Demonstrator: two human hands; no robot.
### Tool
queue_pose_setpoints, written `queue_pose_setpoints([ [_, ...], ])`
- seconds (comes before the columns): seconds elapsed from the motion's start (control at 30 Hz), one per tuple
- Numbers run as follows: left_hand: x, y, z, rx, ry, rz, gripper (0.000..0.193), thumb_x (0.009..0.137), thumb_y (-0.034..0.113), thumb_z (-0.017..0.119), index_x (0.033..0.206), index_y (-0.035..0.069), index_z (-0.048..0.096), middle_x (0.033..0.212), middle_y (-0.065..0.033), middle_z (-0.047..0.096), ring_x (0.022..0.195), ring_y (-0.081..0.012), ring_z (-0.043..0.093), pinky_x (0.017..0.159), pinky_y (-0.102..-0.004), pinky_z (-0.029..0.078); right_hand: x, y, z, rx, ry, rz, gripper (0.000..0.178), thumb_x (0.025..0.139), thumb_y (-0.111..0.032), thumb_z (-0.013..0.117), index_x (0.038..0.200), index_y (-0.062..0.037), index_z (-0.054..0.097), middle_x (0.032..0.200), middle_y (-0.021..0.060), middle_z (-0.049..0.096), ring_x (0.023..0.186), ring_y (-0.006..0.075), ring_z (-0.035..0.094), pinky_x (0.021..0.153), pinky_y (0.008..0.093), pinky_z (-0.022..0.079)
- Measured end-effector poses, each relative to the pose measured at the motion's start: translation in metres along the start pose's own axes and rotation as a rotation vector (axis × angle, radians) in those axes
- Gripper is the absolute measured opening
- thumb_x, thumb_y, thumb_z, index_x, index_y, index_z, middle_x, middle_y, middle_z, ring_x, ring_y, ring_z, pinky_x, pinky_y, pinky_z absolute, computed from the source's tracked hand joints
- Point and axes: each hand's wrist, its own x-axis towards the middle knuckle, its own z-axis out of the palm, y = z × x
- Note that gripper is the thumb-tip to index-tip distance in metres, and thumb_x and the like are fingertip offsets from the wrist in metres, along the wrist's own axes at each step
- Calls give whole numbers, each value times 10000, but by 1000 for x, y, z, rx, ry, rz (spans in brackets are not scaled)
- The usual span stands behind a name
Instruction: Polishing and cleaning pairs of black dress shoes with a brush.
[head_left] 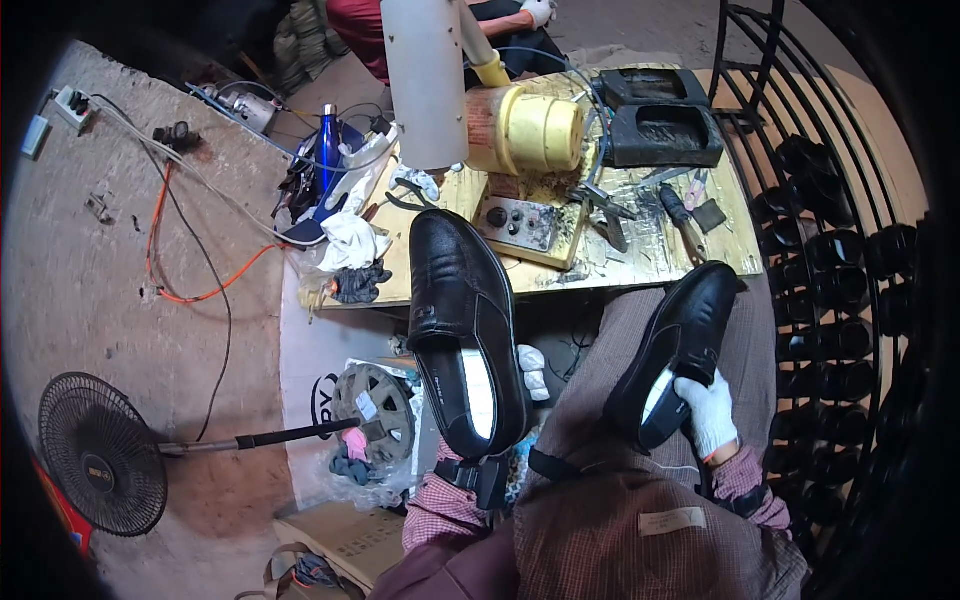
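I hold one black leather loafer in each hand. My left hand [533, 373], in a white glove, supports the left loafer [455, 270] from beneath. Its curled fingertips show along the shoe's right side; the palm is hidden. This shoe's toe points away from me, and a pale strip lies in its opening. My right hand [711, 412], also white-gloved, grips the right loafer [685, 330] near the heel, thumb at the opening. That shoe tilts with its toe to the far right, above my apron-covered lap [610, 400]. The two shoes are apart.
Ahead, a wooden workbench [650, 265] bears a yellow machine [530, 130], control box [517, 220], black trays [664, 135], brush [680, 220] and blue bottle [328, 150]. A shoe-filled rack [840, 270] stands right. A fan [100, 455] lies left. Another person [510, 25] sits beyond.
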Motion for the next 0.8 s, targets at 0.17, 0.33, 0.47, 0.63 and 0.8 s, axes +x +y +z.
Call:
queue_pose_setpoints([
  [0.17, 16, 20, 2, 73, -55, 87, 576, 992, 378, 591, 1307, -98, 509, 1099, -172, 616, 932, -307, 625, 903, -464, 526, -6, -30, 2, -482, 49, -337, 462, 854, -166, 760, 1285, -58, 635, 1044, 144, 755, 956, 299, 737, 837, 375, 570],
  [0.33, 30, 50, 1, 342, -83, 262, 1084, 843, 820, 488, 1416, -98, 441, 1294, -293, 603, 1102, -463, 638, 1012, -588, 519, 6, -73, 17, -1050, -50, -543, 683, 955, -409, 582, 1525, -79, 402, 856, 247, 716, 748, 457, 703, 679, 539, 558],
  [0.47, 15, 35, -1, 491, -18, 308, 1222, 737, 924, 548, 1493, -27, 414, 1385, -280, 565, 1183, -458, 616, 1091, -596, 472, 17, -105, 11, -1213, -262, -548, 701, 953, -392, 559, 1534, -33, 400, 837, 233, 714, 747, 419, 707, 699, 517, 557],
  [0.63, 5, 11, 10, 434, 239, 470, 869, 955, 631, 596, 1561, 53, 365, 1519, -140, 508, 1359, -337, 519, 1163, -505, 424, 64, -154, -6, -986, -313, -421, 649, 919, -436, 678, 1453, -92, 549, 1075, 228, 731, 989, 392, 709, 878, 455, 551],
  [0.8, 23, 21, 20, 447, 383, 576, 631, 1029, 453, 603, 1524, 96, 442, 1487, -107, 547, 1317, -287, 567, 1157, -464, 445, 143, -130, 24, -1421, 278, -715, 856, 900, -379, 713, 1614, -158, 293, 1019, 201, 674, 856, 383, 696, 756, 479, 559],
])
